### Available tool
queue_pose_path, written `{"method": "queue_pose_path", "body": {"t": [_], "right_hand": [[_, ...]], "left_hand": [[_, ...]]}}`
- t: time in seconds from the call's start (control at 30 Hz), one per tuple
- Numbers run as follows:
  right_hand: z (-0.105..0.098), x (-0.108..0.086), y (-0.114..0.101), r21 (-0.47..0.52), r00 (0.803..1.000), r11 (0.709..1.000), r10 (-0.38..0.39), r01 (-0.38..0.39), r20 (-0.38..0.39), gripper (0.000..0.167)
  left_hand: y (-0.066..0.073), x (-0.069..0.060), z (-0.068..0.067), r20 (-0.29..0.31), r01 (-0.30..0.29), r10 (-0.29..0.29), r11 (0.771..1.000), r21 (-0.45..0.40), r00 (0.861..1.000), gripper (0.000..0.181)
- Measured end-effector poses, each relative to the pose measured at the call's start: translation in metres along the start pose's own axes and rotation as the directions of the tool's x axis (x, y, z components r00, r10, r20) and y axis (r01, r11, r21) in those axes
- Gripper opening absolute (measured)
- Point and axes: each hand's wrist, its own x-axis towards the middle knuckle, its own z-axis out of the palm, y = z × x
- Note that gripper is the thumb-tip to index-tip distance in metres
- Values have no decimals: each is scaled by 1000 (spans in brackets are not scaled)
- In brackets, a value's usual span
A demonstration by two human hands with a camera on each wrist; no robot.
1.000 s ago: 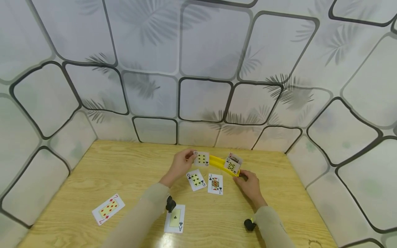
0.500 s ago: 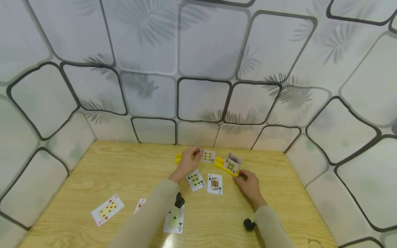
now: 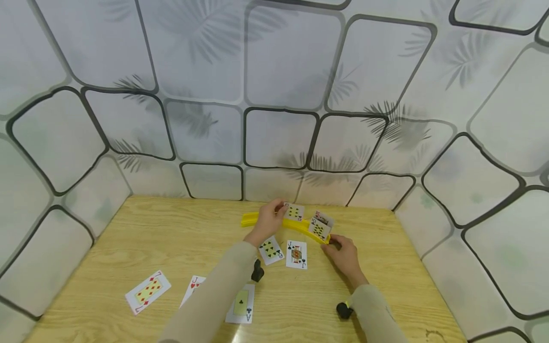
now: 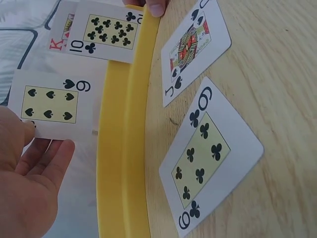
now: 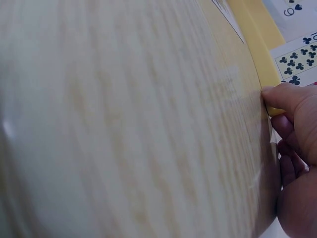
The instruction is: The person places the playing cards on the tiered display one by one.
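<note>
My left hand pinches the six of spades by its edge between thumb and fingers. In the head view, that card stands at the far side of a curved yellow card holder; whether it touches the slot, I cannot tell. Thumb and fingers of my right hand grip the holder's right end. Near that end, a ten of clubs stands in the holder, overlapping a red king behind it. Flat in front of the holder lie a six of clubs and a jack of spades.
A seven of diamonds lies face up at the left of the wooden table. Nearer me are an ace of clubs and a jack of hearts, both partly covered by my left sleeve. A patterned wall borders the table's back.
My left hand has moved right along the holder with the six of spades, uncovering the holder's left end and part of the jack of hearts. My right hand stays put.
</note>
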Motion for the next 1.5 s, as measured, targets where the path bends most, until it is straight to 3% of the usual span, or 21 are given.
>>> {"method": "queue_pose_path", "body": {"t": [0.37,0.83,1.5], "right_hand": [[0,0,1,-19,1000,1000,15,-15,5,50],[0,-1,0,-4,1000,1000,8,-8,-7,48],[0,1,2,-12,1000,1000,16,-16,-4,52]], "left_hand": [[-1,10,11,-23,-38,38,999,15,999,21],[-1,15,17,20,-58,57,997,42,998,19],[-6,15,22,66,-9,6,999,53,998,20]]}}
